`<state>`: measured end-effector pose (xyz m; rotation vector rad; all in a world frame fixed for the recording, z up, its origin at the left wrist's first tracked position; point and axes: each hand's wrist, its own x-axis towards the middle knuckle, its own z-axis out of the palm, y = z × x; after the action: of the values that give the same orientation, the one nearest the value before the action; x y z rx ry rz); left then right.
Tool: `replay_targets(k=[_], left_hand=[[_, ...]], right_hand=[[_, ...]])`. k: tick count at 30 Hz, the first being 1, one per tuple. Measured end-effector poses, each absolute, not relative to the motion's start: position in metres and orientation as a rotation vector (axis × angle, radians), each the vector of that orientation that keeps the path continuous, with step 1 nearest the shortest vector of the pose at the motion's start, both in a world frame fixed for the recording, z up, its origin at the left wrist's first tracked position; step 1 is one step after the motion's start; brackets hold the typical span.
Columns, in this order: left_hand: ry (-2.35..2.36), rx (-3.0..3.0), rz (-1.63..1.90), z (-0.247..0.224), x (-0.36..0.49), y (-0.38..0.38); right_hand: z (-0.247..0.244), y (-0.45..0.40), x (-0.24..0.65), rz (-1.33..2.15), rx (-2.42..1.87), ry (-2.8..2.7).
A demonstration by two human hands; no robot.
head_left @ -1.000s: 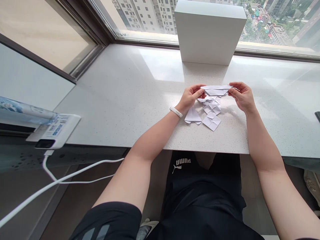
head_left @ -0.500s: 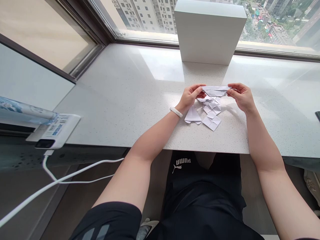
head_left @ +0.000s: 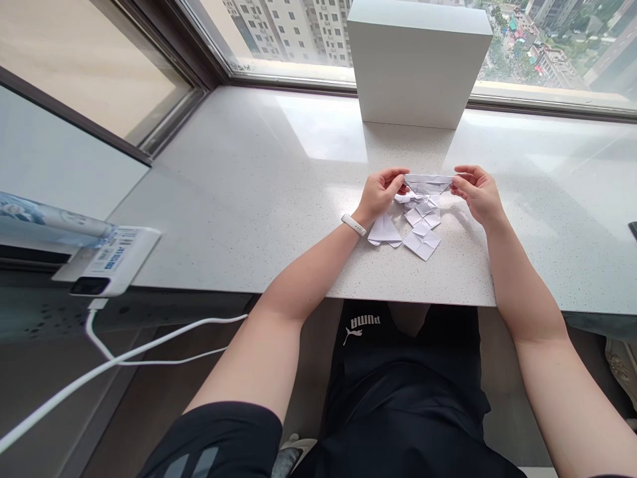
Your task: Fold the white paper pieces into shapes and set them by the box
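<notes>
A long folded white paper (head_left: 428,181) stretches between my two hands, over the far end of some other folded papers. My left hand (head_left: 382,194), with a white band (head_left: 353,224) on the wrist, pinches its left end between thumb and fingers. At the right end, my right hand (head_left: 476,192) grips it the same way. Just below lie several folded white paper squares (head_left: 422,240), partly overlapping in a column. Beside them, near my left wrist, rests a triangular folded paper (head_left: 384,231). The farthest papers are partly hidden by the held one.
A large white box (head_left: 415,73) stands against the window behind my hands. At the left edge of the speckled counter (head_left: 239,199) sits a white power bank (head_left: 117,259) with a white cable (head_left: 174,332) hanging off. A dark object (head_left: 633,229) shows at the far right.
The held paper has tilted slightly and now shows a narrower top strip. Both hands have drawn a little closer together. The papers on the counter lie as before.
</notes>
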<state>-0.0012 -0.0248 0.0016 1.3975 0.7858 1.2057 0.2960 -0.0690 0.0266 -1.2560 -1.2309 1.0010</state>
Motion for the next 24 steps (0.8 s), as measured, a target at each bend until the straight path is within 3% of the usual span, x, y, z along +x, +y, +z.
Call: replay_targets(k=[10, 17, 24], left_hand=[[0.969, 1.496, 1.424, -0.008, -0.013, -0.002], [1.163, 1.408, 1.490, -0.025, -0.019, 0.037], [1.088, 1.451, 1.409, -0.034, -0.018, 0.037]], right_hand=[[0.025, -0.057, 0.317, 0.992, -1.300, -1.101], [0.031, 0.021, 0.361, 0.917, -1.537, -0.815], [0.060, 0.076, 0.346, 0.803, -1.763, -0.671]])
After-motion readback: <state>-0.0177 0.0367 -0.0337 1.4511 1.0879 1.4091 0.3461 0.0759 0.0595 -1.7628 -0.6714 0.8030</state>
